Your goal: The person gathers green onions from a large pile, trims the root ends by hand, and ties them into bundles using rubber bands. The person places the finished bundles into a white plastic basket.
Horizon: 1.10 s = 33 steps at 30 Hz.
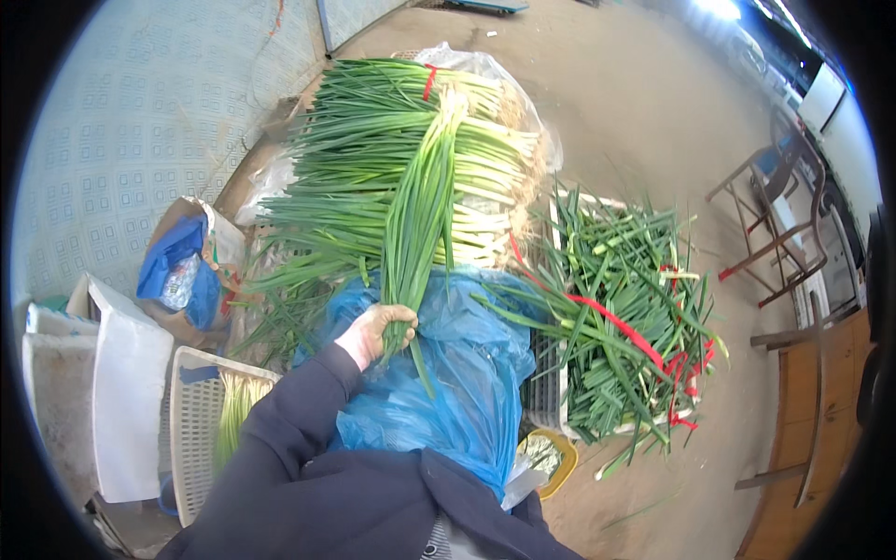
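Note:
My left hand [385, 329] is closed around the leaf ends of a loose bundle of green garlic or scallion stalks [423, 203]. The bundle's pale root ends point away from me and rest across a large pile of similar stalks [350, 150], whose leaves lie left and roots right. Red tape [429, 82] ties the far bunch. Beneath my left hand, blue plastic sheeting [448, 378] covers my lap. My right hand [537, 481] barely shows past the jacket at lower right, beside a pale flat piece [521, 484]; its grip is unclear.
At right, a crate [563, 392] overflows with cut green leaves [616, 280] and red tape [623, 325]. A yellow tub [563, 462] stands near me. At left are a white basket [196, 420] with stalks, foam boxes [129, 392] and a paper bag [224, 241]. A chair [784, 210] stands farther right.

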Each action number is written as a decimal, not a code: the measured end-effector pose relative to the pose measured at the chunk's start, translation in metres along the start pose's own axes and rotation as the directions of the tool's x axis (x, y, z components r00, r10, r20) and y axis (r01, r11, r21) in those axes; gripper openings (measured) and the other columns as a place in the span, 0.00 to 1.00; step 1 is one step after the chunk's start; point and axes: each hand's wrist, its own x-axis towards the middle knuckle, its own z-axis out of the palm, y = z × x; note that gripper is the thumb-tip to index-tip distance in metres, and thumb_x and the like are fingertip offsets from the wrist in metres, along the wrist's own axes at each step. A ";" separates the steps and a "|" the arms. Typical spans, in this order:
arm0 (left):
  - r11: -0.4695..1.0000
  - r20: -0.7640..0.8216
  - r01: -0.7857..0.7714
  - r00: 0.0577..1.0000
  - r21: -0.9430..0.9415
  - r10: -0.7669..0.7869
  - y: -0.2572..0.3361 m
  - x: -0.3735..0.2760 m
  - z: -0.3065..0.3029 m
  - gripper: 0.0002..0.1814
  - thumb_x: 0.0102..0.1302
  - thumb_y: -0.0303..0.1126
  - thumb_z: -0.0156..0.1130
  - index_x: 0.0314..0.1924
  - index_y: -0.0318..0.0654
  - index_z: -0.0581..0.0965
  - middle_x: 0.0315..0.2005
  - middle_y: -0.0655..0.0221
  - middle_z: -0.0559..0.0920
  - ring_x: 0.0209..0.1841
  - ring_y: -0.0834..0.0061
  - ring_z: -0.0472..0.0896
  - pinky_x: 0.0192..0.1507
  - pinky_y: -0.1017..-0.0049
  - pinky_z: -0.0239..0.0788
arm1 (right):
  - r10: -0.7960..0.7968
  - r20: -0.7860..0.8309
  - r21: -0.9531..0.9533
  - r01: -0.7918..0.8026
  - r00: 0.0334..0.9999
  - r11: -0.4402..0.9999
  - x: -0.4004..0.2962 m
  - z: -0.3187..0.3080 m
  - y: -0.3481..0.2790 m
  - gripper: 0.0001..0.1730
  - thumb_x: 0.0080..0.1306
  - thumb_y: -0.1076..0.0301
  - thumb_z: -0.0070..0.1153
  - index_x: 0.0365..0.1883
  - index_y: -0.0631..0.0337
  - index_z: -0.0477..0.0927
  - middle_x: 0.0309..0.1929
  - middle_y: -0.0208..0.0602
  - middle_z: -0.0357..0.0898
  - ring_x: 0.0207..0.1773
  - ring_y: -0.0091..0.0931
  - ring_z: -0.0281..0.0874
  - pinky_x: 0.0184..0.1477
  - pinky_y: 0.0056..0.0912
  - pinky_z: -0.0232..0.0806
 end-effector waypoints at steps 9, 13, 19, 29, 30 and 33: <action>0.998 0.028 -0.022 0.999 0.065 0.020 -0.002 0.002 0.014 0.07 0.61 0.26 0.65 0.37 0.31 0.78 0.29 0.64 0.82 0.26 0.73 0.81 0.25 0.74 0.76 | 0.030 0.063 0.664 -0.064 0.998 0.745 -0.053 -0.030 0.047 0.13 0.61 0.58 0.53 0.21 0.53 0.71 0.24 0.35 0.73 0.27 0.33 0.69 0.30 0.38 0.64; 0.985 0.135 -0.169 0.977 0.042 0.162 -0.007 -0.003 -0.009 0.05 0.59 0.22 0.64 0.35 0.35 0.77 0.26 0.65 0.81 0.25 0.72 0.80 0.25 0.74 0.73 | -0.218 -0.069 0.981 0.106 0.973 0.164 -0.039 -0.114 0.081 0.13 0.61 0.58 0.52 0.19 0.51 0.69 0.23 0.34 0.71 0.26 0.33 0.67 0.28 0.39 0.63; 0.999 0.277 0.001 0.961 -0.044 0.011 0.007 0.018 -0.025 0.15 0.68 0.25 0.59 0.54 0.32 0.74 0.36 0.65 0.80 0.31 0.76 0.77 0.30 0.76 0.71 | 0.035 -0.478 0.877 0.475 0.877 0.079 -0.081 -0.216 -0.110 0.11 0.62 0.63 0.56 0.43 0.54 0.75 0.27 0.26 0.72 0.23 0.21 0.66 0.22 0.24 0.60; 0.988 0.140 -0.096 0.987 0.121 0.079 0.019 -0.005 -0.010 0.18 0.68 0.27 0.57 0.56 0.30 0.71 0.35 0.67 0.77 0.28 0.81 0.73 0.27 0.83 0.66 | -0.898 -0.165 0.448 0.842 0.408 0.300 -0.149 -0.056 -0.337 0.18 0.69 0.53 0.54 0.47 0.58 0.75 0.38 0.38 0.78 0.36 0.35 0.78 0.41 0.39 0.72; 0.995 0.104 -0.060 0.993 0.075 0.052 0.027 -0.011 -0.017 0.17 0.68 0.27 0.57 0.55 0.30 0.71 0.33 0.69 0.76 0.27 0.83 0.72 0.26 0.85 0.63 | -0.926 -0.094 0.297 0.899 0.364 0.323 -0.162 -0.049 -0.347 0.19 0.68 0.53 0.54 0.49 0.58 0.76 0.39 0.45 0.78 0.40 0.42 0.78 0.45 0.44 0.71; 0.996 0.085 -0.036 0.996 0.078 0.029 0.026 -0.021 -0.020 0.15 0.69 0.26 0.56 0.53 0.28 0.72 0.30 0.74 0.73 0.26 0.84 0.69 0.25 0.84 0.61 | -0.910 -0.062 0.329 0.869 0.410 0.369 -0.167 -0.052 -0.347 0.20 0.68 0.54 0.55 0.51 0.58 0.76 0.38 0.45 0.79 0.42 0.43 0.78 0.44 0.46 0.70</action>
